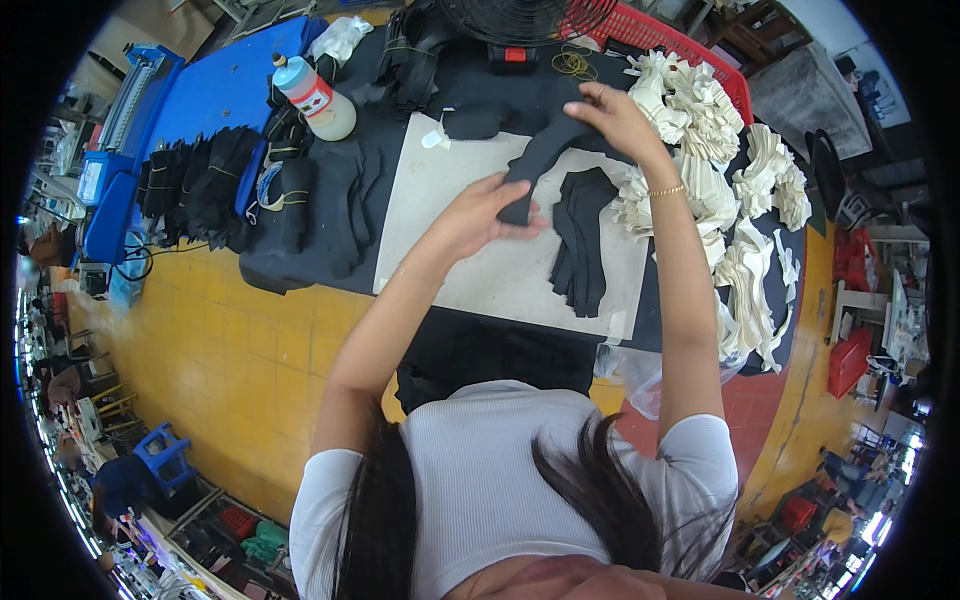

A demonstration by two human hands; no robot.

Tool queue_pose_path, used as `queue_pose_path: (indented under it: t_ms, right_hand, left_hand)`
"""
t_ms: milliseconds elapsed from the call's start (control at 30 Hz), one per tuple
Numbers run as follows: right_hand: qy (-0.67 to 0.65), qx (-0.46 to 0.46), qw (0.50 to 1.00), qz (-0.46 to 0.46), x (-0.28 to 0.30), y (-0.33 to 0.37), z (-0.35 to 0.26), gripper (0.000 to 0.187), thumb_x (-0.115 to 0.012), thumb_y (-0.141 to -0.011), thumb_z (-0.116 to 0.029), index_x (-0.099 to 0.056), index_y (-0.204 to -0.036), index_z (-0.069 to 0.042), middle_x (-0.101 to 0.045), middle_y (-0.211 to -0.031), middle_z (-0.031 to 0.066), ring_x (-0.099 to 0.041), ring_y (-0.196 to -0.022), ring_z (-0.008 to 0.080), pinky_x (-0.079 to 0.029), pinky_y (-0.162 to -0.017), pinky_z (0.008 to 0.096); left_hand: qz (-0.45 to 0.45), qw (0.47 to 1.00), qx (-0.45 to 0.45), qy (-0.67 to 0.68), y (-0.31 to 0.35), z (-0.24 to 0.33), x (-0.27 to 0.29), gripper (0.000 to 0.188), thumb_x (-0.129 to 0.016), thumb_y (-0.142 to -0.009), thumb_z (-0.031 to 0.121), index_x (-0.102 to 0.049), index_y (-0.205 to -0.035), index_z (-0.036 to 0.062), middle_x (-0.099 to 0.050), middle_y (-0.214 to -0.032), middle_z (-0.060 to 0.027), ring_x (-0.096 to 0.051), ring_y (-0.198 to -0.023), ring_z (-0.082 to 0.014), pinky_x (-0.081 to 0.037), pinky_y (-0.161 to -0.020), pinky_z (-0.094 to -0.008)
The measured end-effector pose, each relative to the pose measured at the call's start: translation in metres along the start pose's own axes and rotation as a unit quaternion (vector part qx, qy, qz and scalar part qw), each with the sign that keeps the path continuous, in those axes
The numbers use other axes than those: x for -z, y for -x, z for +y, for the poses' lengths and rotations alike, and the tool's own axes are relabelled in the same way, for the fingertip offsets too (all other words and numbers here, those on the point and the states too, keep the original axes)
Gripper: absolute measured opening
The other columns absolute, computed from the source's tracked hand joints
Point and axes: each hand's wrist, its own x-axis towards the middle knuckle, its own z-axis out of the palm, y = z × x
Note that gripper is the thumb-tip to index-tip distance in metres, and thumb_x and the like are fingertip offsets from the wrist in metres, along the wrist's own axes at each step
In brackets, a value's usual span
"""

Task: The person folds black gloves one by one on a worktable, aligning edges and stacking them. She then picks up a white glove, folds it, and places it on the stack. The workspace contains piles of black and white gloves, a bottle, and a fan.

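Note:
A curved black fabric piece (543, 158) spans the gap between my hands above a pale sheet (440, 270) on the table. My left hand (488, 213) is closed on its lower end, thumb on top and fingertips showing past the far edge. At the upper end, my right hand (618, 118) has its thumb and fingers round the piece. A fanned stack of similar black pieces (580, 240) lies on the sheet just below my right wrist. Near the sheet's far edge are a folded black piece (474, 122) and a small white tag (432, 139).
Piles of cream fabric pieces (700, 190) and a red basket (690, 50) line the right side. On the left stand a bottle (318, 100), bundled black pieces (205, 180) and a blue board (225, 80). Beyond my hands sits a black wire fan guard (525, 15).

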Motion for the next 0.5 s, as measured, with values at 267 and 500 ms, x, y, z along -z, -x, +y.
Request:
queue_pose_path:
  t_ms: [267, 500]
  right_hand:
    - [0.118, -0.017, 0.992, 0.029, -0.007, -0.038, 0.061, 0.051, -0.069, -0.088, -0.041, -0.069, -0.116, 0.001, -0.071, -0.104, 0.0216, -0.068, -0.100, 0.0353, -0.051, -0.091, 0.0412]
    - [0.239, 0.084, 0.957, 0.145, -0.017, -0.036, 0.063, 0.042, -0.070, -0.088, -0.034, -0.069, -0.115, -0.002, -0.064, -0.102, 0.0165, -0.064, -0.093, 0.0344, -0.050, -0.089, 0.0419]
  left_hand:
    - [0.147, 0.963, 0.002, -0.225, -0.045, 0.016, -0.024, 0.045, -0.059, -0.099, 0.031, -0.044, -0.124, -0.0037, -0.065, -0.091, -0.0193, -0.073, -0.078, -0.0331, -0.061, -0.068, -0.0371]
    - [0.291, 0.693, -0.163, -0.639, -0.041, 0.001, -0.032, 0.045, -0.068, -0.092, 0.030, -0.051, -0.121, -0.0006, -0.064, -0.093, -0.0224, -0.067, -0.083, -0.0389, -0.052, -0.071, -0.0435]
